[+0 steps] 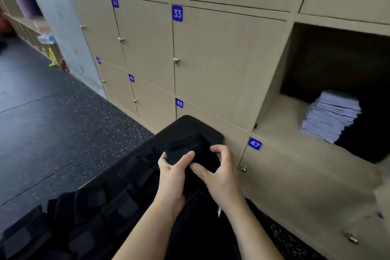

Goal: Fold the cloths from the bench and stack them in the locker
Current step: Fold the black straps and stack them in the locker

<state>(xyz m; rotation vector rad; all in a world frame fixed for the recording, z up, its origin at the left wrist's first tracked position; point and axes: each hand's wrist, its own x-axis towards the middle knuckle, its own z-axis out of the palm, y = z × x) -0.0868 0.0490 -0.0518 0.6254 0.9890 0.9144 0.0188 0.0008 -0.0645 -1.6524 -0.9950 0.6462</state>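
Beige numbered doors line the far wall; an open locker (pixel 274 112) at the right holds a stack of pale folded cloths (pixel 333 116). A black cloth (pixel 190 150) is held over the far end of the bench (pixel 200 124), with the left hand (pixel 173 175) curled round its left edge and the right hand (pixel 219 171) pinching its right edge. Folding is judged nearly complete. Next, the cloth must be carried right and laid flat in the locker. More black cloths (pixel 95 207) are left on the bench, near left.

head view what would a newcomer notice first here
Both hands, the left hand and right hand, grip a black cloth low in the centre, over the dark bench. At right, an open locker holds a neat stack of pale folded cloths.
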